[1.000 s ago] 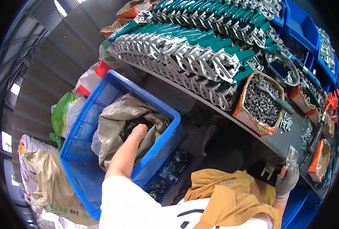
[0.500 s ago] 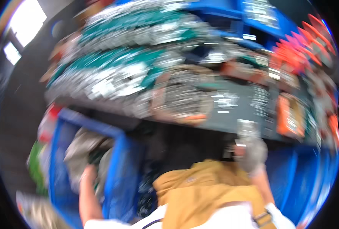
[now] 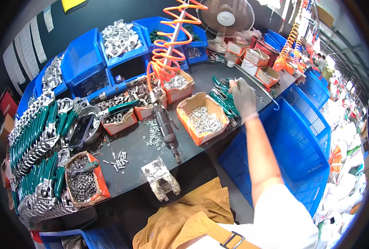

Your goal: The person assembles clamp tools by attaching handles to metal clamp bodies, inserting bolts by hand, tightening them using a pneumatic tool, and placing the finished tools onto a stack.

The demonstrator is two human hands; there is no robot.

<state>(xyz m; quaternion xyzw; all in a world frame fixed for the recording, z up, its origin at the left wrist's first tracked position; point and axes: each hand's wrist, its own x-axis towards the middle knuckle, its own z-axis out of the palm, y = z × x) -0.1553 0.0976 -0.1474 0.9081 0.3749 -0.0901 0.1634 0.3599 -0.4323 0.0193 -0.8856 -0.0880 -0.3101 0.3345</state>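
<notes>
My right hand (image 3: 245, 99), in a grey glove with bare fingertips, reaches out over the far right of the bench. Its fingers are curled on the locking pliers (image 3: 225, 103), green-handled ones lying in a small pile; the palm side is hidden. Just left of that pile is an open orange-edged cardboard box (image 3: 188, 130) of small silver pins. A black air screwdriver (image 3: 164, 126) hangs from an orange coiled hose (image 3: 168, 45) over the bench. Near the front edge stands a worn metal fixture (image 3: 159, 176). My left hand is out of view.
Rows of green-handled pliers (image 3: 35, 133) are stacked at the left, beside a box of small nuts (image 3: 83, 182). Blue bins (image 3: 83, 56) of metal parts line the back. Blue crates (image 3: 292, 149) stand against the bench's right side. A fan (image 3: 226, 17) stands at the far end.
The view has swung right. My right hand has gone from near the bench's front edge to the pliers pile. My left hand, earlier in a blue crate, has left the view.
</notes>
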